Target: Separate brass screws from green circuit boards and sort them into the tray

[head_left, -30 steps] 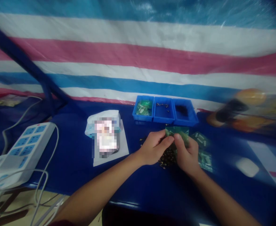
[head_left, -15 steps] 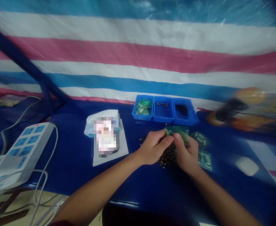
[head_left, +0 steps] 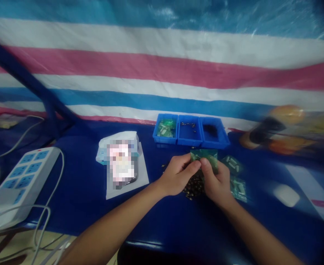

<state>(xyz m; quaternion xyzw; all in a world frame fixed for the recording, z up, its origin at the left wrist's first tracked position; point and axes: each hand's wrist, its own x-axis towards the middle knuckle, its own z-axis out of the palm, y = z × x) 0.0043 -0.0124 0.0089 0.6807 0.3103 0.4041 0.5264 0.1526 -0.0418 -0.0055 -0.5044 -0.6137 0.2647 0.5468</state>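
Note:
Between both hands is a small green see-through plastic bag [head_left: 209, 157], held up over the table. My left hand [head_left: 177, 175] is closed on the bag's left side, thumb on the near face. My right hand [head_left: 218, 182] pinches it from the right, its thumb tip almost meeting the left one. Below them lies a heap of small dark brass-coloured metal parts [head_left: 193, 187], partly hidden by the hands. Right of my right hand lie a green bag with pale pieces [head_left: 232, 164] and another such green bag [head_left: 238, 189].
Three joined blue bins stand behind: the left bin [head_left: 165, 139] holds green bags, the middle bin [head_left: 189, 139] a few metal parts, the right bin [head_left: 219, 140] something dark. A white power strip [head_left: 26, 176] with cables lies left; a white packet [head_left: 118, 138] nearer; a white rounded object [head_left: 286, 195] right.
The whole view has shifted slightly, so things sit a little further left and lower. Both hands keep hold of the green bag in nearly the same pose.

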